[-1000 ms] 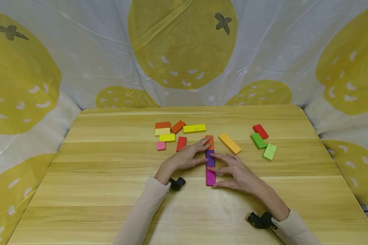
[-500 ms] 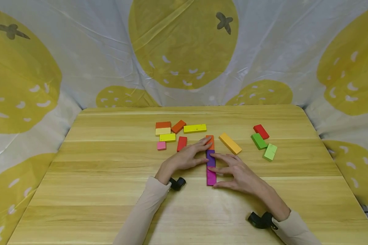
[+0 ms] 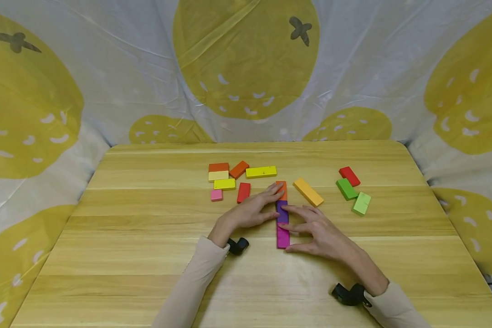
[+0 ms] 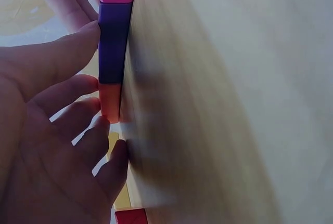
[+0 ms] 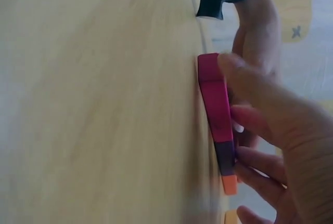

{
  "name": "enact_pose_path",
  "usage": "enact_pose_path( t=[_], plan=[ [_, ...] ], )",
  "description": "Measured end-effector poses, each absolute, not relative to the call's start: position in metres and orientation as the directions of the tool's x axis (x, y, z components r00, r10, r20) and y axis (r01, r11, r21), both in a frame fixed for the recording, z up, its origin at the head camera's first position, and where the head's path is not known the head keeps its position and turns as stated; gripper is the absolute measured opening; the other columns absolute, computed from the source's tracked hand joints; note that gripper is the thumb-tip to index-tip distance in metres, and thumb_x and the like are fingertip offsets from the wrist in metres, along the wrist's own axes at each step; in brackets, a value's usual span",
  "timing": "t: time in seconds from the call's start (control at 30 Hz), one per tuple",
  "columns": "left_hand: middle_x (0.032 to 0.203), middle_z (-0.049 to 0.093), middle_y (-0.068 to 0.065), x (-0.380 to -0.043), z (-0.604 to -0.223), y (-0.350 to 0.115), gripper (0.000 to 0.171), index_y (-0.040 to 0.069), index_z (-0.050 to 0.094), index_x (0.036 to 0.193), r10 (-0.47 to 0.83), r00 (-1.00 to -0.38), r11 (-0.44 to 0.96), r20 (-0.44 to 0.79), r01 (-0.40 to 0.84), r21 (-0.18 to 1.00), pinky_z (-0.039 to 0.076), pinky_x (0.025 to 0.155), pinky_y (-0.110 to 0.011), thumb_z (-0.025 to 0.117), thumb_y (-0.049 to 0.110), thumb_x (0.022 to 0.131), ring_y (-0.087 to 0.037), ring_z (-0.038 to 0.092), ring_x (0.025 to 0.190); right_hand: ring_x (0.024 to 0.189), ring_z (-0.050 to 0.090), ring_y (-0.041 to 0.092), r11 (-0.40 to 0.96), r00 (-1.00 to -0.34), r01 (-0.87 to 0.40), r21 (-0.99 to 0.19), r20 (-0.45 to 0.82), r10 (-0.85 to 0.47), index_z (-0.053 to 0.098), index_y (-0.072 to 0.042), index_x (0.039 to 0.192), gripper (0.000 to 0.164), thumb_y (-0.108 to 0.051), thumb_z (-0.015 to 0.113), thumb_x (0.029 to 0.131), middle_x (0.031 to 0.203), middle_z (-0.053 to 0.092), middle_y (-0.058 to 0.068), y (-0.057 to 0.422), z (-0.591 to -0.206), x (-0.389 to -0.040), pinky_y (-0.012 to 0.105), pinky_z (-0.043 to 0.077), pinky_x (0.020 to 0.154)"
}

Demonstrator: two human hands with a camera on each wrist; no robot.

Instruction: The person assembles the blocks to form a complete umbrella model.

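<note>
Three blocks lie end to end in a straight row on the table: an orange block [image 3: 284,196], a purple block [image 3: 283,217] and a magenta block [image 3: 283,239] nearest the person. My left hand [image 3: 249,210] is along the row's left side, fingertips on the orange block and thumb tip against the purple one. From the right, my right hand [image 3: 322,231] touches the row. Its fingertips rest at the purple and magenta blocks, and its thumb is at the near corner of the magenta block. In the left wrist view, straight fingers meet the side of the orange block [image 4: 110,101].
Beyond the left hand lie several blocks, among them a red block [image 3: 243,192], a long yellow block [image 3: 261,172] and a pink cube [image 3: 216,195]. An amber block [image 3: 308,192] lies right of the row. Farther right are red, green [image 3: 346,189] and light green blocks.
</note>
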State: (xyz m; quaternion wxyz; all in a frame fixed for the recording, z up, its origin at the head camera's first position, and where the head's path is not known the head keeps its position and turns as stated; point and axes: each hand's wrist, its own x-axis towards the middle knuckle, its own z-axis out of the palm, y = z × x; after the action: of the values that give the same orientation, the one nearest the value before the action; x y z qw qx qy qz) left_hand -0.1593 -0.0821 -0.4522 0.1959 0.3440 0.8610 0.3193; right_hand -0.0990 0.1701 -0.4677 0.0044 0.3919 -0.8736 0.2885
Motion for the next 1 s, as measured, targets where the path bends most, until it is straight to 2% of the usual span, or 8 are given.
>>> enact_pose_path(
  t=[0.17,0.33,0.47,0.63,0.83,1.0],
  plan=[
    [0.176,0.0,-0.003,-0.157,-0.452,-0.08,0.069,0.012,0.015,0.166,0.729,-0.67,0.546,-0.141,0.445,0.71,0.01,0.133,-0.046,0.049,0.032,0.11,-0.018,-0.003,0.164,0.148,0.042,0.034,0.536,-0.761,-0.578,-0.615,0.17,-0.627,0.066,-0.021,0.141,0.055,-0.04,0.08,0.091,0.162,0.045,0.006,0.177,-0.465,-0.103,0.065,0.037,0.116],
    [0.176,-0.008,0.003,-0.153,-0.45,-0.078,0.1,0.016,0.006,0.168,0.718,-0.672,0.583,-0.183,0.436,0.685,0.008,0.133,-0.049,0.067,0.052,0.097,-0.015,-0.011,0.163,0.144,0.046,0.036,0.58,-0.84,-0.515,-0.631,0.237,-0.489,0.061,-0.012,0.146,0.054,-0.023,0.076,0.096,0.155,0.051,0.01,0.185,-0.463,-0.116,0.063,0.042,0.112],
    [0.175,-0.011,0.001,-0.15,-0.449,-0.078,0.115,0.014,0.004,0.168,0.727,-0.658,0.611,-0.196,0.49,0.622,0.004,0.133,-0.048,0.076,0.056,0.089,-0.018,-0.012,0.163,0.136,0.052,0.039,0.619,-0.889,-0.454,-0.64,0.278,-0.365,0.062,-0.005,0.143,0.05,-0.012,0.075,0.095,0.147,0.056,0.017,0.189,-0.466,-0.13,0.06,0.047,0.107],
    [0.175,-0.011,0.0,-0.148,-0.449,-0.078,0.118,0.014,0.002,0.168,0.715,-0.669,0.629,-0.203,0.488,0.604,0.004,0.133,-0.048,0.078,0.054,0.087,-0.019,-0.012,0.163,0.128,0.055,0.043,0.654,-0.926,-0.377,-0.656,0.259,-0.274,0.062,-0.001,0.142,0.049,-0.01,0.074,0.095,0.14,0.06,0.023,0.19,-0.47,-0.142,0.06,0.047,0.104],
    [0.175,-0.011,0.0,-0.148,-0.451,-0.075,0.118,0.015,0.0,0.167,0.711,-0.669,0.638,-0.216,0.485,0.599,0.003,0.134,-0.046,0.078,0.054,0.088,-0.019,-0.011,0.163,0.113,0.061,0.04,0.711,-0.95,-0.31,-0.631,0.238,-0.203,0.066,0.001,0.136,0.045,-0.009,0.076,0.093,0.125,0.066,0.023,0.187,-0.471,-0.149,0.05,0.049,0.09],
    [0.175,-0.009,0.0,-0.147,-0.45,-0.073,0.117,0.014,0.003,0.168,0.718,-0.663,0.631,-0.212,0.493,0.599,0.003,0.134,-0.044,0.079,0.054,0.087,-0.019,-0.009,0.163,0.115,0.061,0.042,0.722,-0.954,-0.3,-0.623,0.211,-0.214,0.068,0.002,0.132,0.04,-0.003,0.073,0.093,0.124,0.067,0.024,0.186,-0.469,-0.155,0.054,0.049,0.094]
  ],
)
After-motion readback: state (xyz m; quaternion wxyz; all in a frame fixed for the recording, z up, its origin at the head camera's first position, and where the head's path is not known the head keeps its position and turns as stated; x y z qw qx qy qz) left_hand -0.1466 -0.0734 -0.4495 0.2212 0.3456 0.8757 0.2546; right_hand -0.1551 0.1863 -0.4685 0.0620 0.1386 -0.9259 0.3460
